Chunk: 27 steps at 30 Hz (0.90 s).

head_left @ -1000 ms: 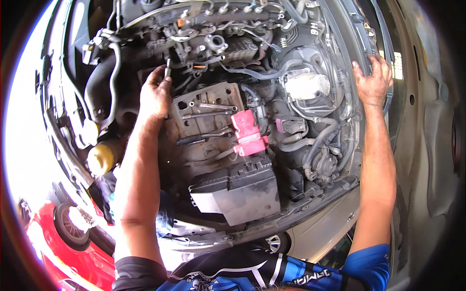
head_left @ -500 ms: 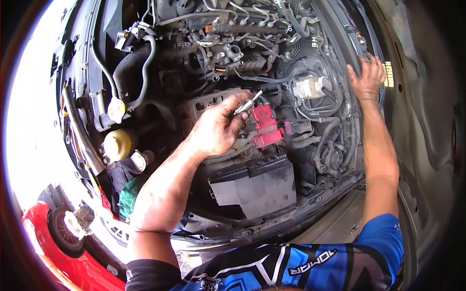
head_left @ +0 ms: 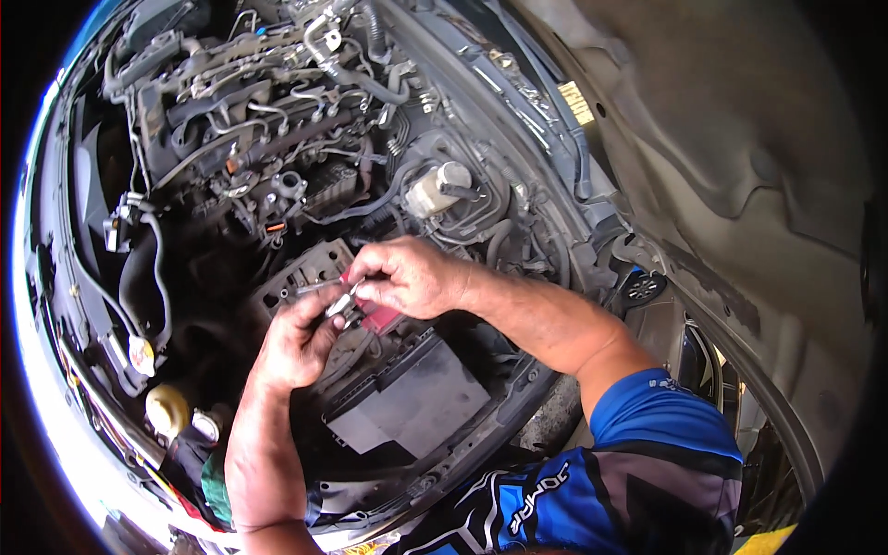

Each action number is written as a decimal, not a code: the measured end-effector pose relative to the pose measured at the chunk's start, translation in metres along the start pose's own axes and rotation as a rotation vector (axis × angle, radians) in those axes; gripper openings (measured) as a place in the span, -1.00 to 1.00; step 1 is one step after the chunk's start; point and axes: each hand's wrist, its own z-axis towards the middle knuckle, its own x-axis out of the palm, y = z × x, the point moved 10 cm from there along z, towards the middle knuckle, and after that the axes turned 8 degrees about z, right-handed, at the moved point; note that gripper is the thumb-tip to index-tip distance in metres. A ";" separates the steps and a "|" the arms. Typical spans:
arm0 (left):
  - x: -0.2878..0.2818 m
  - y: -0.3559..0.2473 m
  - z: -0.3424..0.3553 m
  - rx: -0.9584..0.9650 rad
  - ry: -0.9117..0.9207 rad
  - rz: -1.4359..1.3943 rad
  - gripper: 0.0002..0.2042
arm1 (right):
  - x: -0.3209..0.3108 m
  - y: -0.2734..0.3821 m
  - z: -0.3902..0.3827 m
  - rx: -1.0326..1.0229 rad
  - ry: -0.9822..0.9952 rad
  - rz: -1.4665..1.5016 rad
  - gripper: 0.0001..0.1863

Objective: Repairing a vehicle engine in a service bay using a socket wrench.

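Observation:
Over the engine bay, my left hand (head_left: 301, 338) grips a small silver cylindrical metal piece (head_left: 340, 303) between thumb and fingers. My right hand (head_left: 412, 277) meets it from the other side, its thumb and fingertips pinched at the narrow end of the same piece. Just beneath the hands lies a red plastic cover (head_left: 381, 320), partly hidden by them. A grey metal bracket plate (head_left: 324, 259) shows behind my fingers. Nearer to me is a black box with a flat lid (head_left: 407, 402).
The engine (head_left: 268, 139), with its pipes and hoses, fills the far left. A whitish fluid reservoir (head_left: 435, 190) stands beyond my right hand. At the left edge are a yellowish reservoir (head_left: 166, 410) and green cloth (head_left: 215, 490). A large body panel (head_left: 684, 139) rises on the right.
My right hand has come off the bay's right edge and joined my left hand at the metal piece. The whole view has shifted and turned.

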 end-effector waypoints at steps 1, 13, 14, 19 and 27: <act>0.003 -0.003 0.000 -0.012 0.027 -0.010 -0.67 | 0.000 0.003 -0.002 -0.042 0.018 0.036 -0.87; -0.023 0.017 0.008 -0.081 -0.228 0.294 -0.65 | -0.258 -0.079 -0.161 0.072 -1.085 -0.270 -0.84; -0.022 0.021 0.010 -0.145 -0.194 0.303 -0.65 | -0.273 -0.076 -0.177 0.102 -1.137 -0.390 -0.84; -0.022 0.027 0.007 -0.133 -0.201 0.354 -0.67 | -0.302 -0.070 -0.217 0.269 -1.271 -0.635 -0.89; -0.027 0.033 0.008 -0.209 -0.208 0.363 -0.67 | -0.292 -0.055 -0.163 0.113 -1.097 -0.752 -0.86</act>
